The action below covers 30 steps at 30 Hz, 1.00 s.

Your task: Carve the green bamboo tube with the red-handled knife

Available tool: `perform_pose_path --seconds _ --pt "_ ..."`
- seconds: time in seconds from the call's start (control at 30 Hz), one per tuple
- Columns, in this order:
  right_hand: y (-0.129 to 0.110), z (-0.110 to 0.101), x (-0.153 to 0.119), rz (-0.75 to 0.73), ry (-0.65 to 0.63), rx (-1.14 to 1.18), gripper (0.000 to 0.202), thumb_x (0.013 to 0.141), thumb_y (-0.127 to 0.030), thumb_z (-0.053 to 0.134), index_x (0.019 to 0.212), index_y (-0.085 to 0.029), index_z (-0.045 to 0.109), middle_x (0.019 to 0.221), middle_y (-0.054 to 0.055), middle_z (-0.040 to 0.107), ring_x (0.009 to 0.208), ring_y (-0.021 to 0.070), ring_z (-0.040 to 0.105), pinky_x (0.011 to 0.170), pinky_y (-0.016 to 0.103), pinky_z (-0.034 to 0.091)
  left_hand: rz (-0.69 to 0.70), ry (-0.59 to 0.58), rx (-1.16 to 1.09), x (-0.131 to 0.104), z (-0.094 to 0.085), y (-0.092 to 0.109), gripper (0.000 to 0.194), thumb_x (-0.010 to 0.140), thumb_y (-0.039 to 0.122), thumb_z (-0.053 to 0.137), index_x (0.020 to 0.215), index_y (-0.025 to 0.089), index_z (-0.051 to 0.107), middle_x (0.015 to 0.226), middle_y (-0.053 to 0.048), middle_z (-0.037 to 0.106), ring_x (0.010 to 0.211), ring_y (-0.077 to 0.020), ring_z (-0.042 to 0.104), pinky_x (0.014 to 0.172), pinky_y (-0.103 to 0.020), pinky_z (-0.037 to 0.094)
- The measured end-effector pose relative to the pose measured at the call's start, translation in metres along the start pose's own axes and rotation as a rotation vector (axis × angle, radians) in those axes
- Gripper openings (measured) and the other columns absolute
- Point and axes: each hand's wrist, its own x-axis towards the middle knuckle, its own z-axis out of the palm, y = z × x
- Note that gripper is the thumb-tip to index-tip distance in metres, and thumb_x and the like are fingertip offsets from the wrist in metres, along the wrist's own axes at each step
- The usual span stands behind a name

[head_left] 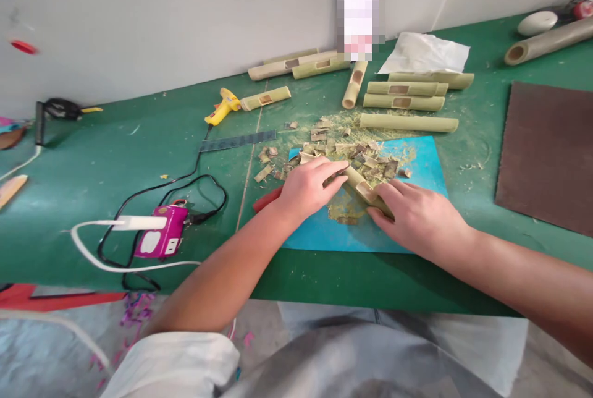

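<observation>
My right hand is wrapped around the lower end of a pale bamboo tube with a rectangular opening cut in its side. The tube lies slanted over a blue board. At the tube's upper end is my left hand, palm down, index finger and thumb reaching to it. A small dark bit shows at the left fingertips; what those fingers hold is hidden. A red handle-like piece sticks out from under the left wrist. Bamboo chips and yellowish dust are scattered just beyond both hands.
Cut bamboo tubes lie along the back, near a white tissue. To the left are a yellow glue gun, a dark ruler-like strip, and a purple power adapter with cables. A brown board sits right.
</observation>
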Motion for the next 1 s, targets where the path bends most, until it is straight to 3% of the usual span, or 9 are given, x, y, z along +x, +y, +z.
perform_pose_path --seconds 0.3,0.47,0.6,0.73,0.87,1.0 --pt "0.001 0.002 0.000 0.060 -0.062 0.019 0.018 0.091 -0.026 0.056 0.083 -0.015 0.067 0.071 0.004 0.067 0.060 0.0175 0.061 0.052 0.031 0.030 0.006 0.099 -0.044 0.002 0.005 0.000 0.017 0.097 0.019 0.062 0.104 0.012 0.076 0.090 -0.008 0.075 0.078 -0.0140 0.070 0.074 -0.026 0.058" --pt "0.000 0.000 0.002 0.100 -0.130 0.001 0.020 0.092 -0.027 0.054 0.083 -0.016 0.067 0.072 0.005 0.068 0.062 0.0181 0.062 0.052 0.031 0.030 0.090 -0.004 -0.097 -0.001 0.006 0.009 0.020 0.100 0.023 0.058 0.109 0.013 0.073 0.090 -0.007 0.074 0.079 -0.0134 0.070 0.074 -0.024 0.058" --pt "0.000 -0.001 0.004 0.115 -0.142 -0.020 0.020 0.092 -0.027 0.053 0.083 -0.016 0.066 0.072 0.005 0.069 0.062 0.0187 0.063 0.053 0.031 0.029 0.064 0.045 -0.038 -0.001 0.007 0.008 0.021 0.101 0.023 0.056 0.105 0.013 0.074 0.087 -0.007 0.073 0.078 -0.0133 0.069 0.073 -0.024 0.057" --pt "0.001 -0.003 0.005 0.098 -0.159 -0.035 0.020 0.092 -0.029 0.055 0.081 -0.016 0.065 0.071 0.006 0.068 0.062 0.0193 0.063 0.052 0.031 0.028 0.099 -0.027 -0.007 -0.002 0.009 0.008 0.025 0.103 0.025 0.051 0.110 0.015 0.073 0.089 -0.007 0.072 0.079 -0.0138 0.068 0.073 -0.025 0.057" --pt "0.001 -0.005 0.004 0.096 -0.155 -0.049 0.019 0.092 -0.030 0.056 0.082 -0.017 0.065 0.071 0.005 0.069 0.059 0.0188 0.061 0.053 0.031 0.026 0.072 0.039 0.041 -0.002 0.010 0.009 0.026 0.103 0.025 0.051 0.108 0.013 0.073 0.086 -0.007 0.072 0.076 -0.0137 0.067 0.071 -0.024 0.056" --pt "0.001 -0.006 0.004 0.075 -0.157 -0.053 0.020 0.092 -0.029 0.056 0.079 -0.017 0.065 0.069 0.006 0.068 0.058 0.0182 0.060 0.053 0.031 0.026 0.099 -0.006 -0.014 -0.001 0.010 0.008 0.025 0.103 0.027 0.053 0.107 0.014 0.074 0.086 -0.006 0.071 0.074 -0.0126 0.066 0.070 -0.023 0.055"
